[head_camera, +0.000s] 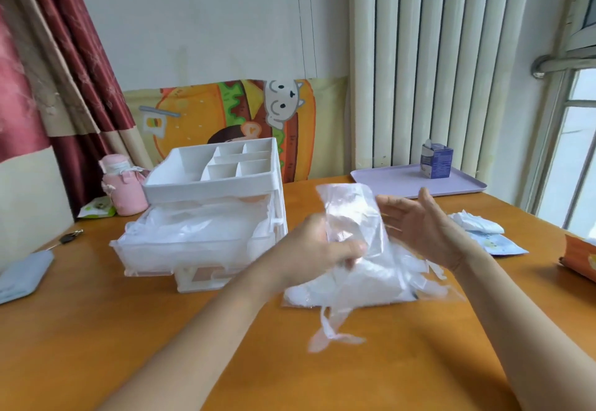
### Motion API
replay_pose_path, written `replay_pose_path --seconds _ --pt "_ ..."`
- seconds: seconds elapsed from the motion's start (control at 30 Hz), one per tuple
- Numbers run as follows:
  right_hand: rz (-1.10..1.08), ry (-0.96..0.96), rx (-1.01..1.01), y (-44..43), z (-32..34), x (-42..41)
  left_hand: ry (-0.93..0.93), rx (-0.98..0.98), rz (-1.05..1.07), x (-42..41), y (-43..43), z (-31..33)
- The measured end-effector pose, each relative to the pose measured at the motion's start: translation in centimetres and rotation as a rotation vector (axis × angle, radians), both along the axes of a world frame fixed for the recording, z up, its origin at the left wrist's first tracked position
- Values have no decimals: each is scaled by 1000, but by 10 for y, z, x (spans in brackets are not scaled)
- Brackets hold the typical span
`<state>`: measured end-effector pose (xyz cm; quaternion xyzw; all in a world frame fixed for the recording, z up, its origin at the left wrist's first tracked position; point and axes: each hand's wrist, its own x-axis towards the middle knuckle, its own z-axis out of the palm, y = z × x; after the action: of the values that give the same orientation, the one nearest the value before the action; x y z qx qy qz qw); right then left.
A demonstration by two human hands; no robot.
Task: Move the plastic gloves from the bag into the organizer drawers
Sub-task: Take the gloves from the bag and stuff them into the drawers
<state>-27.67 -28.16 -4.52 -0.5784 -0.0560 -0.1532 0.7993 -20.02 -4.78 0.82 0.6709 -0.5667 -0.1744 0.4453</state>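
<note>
Orange-brown wooden bench (pixel 387 362) below a cartoon burger poster (pixel 200 114) and a white ribbed radiator (pixel 435 56): a person's left hand (pixel 319 249) lifts a thin clear plastic glove (pixel 351 214) from the flat transparent plastic bag (pixel 354 285), which lies on the bench just beside the white plastic organizer (pixel 213 181). Its grip is closed on the film, thumb and fingers pinching the lower part. The right hand (pixel 422 227) stands flat and open just beside the glove, gripping nothing; whether it touches the film cannot be told. The organizer's translucent upper drawer (pixel 180 249) is pulled out to the left of the hands and already holds a heap of clear gloves. More lie white and bunched in the bag, and one loose glove (pixel 335 336) trails from it toward the camera. The step appears to be freeing one glove for the drawer, with the task partly done. Doing it well likely means steadying the bag with the open hand so the clinging stack is not dragged along, then carrying the floppy film over the drawer's front wall before letting go, since film this light could snag on the rim.
</note>
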Motion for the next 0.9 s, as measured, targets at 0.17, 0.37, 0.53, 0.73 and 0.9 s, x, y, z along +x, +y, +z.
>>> replay_pose_path --seconds 0.17,0.37,0.53,0.73,0.9 --pt "101 -42 -288 52 49 10 -26 130 -70 10 39 37" --pt "94 31 -671 122 107 21 -67 184 11 31 77 66" --pt "-175 -40 -749 158 129 45 -32 177 147 63 112 68" --pt "-410 23 -643 162 140 68 196 -2 409 117 144 64" --pt "-606 89 -832 163 121 93 208 -49 615 148 145 72"
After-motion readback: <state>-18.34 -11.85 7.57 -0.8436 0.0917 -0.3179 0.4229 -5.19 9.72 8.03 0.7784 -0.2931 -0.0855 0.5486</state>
